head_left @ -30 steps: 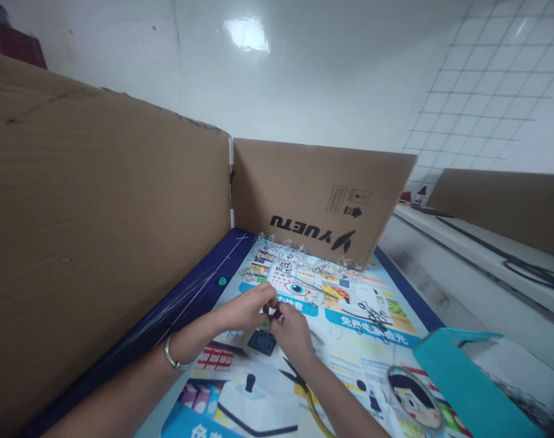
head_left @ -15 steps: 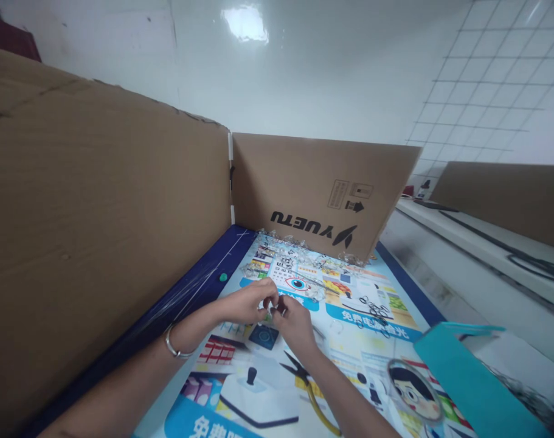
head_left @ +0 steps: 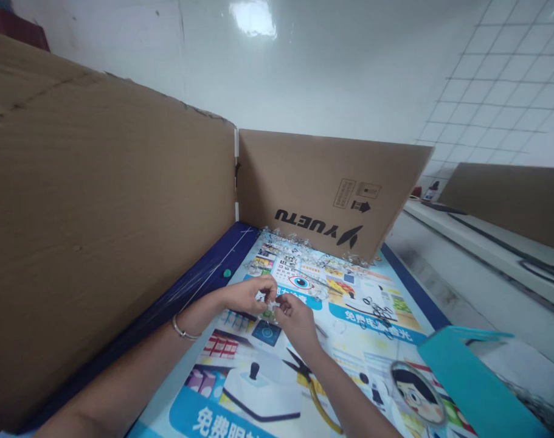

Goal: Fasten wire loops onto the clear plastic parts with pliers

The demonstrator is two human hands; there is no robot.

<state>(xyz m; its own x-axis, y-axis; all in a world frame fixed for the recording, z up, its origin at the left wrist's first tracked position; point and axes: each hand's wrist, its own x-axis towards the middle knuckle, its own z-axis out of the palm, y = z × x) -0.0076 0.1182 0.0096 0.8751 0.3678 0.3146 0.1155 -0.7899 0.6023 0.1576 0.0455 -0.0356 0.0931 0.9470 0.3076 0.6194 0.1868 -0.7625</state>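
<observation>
Above the printed sheet (head_left: 345,371), my left hand (head_left: 249,295) and my right hand (head_left: 297,319) meet fingertip to fingertip. Both are closed in a pinch. Between and just below the fingers is a small clear, shiny piece (head_left: 268,314); its exact kind is too small to make out. A silvery bangle (head_left: 183,330) circles my left wrist. Scissors with a yellow handle (head_left: 320,404) lie partly under my right forearm, their dark blades open. Farther off, many clear shiny pieces (head_left: 295,239) lie along the foot of the cardboard.
Cardboard panels stand at the left (head_left: 112,219) and at the back (head_left: 299,176). Small black loops (head_left: 379,313) rest right of my hands. A round clear dish (head_left: 418,394) and a teal box (head_left: 480,380) holding thin tangled material sit at the right. A green dot (head_left: 227,273) lies on the dark blue border.
My fingertips have spread slightly apart, and more of the clear piece shows beneath them. The whole view has shifted a little, with things appearing slightly farther right.
</observation>
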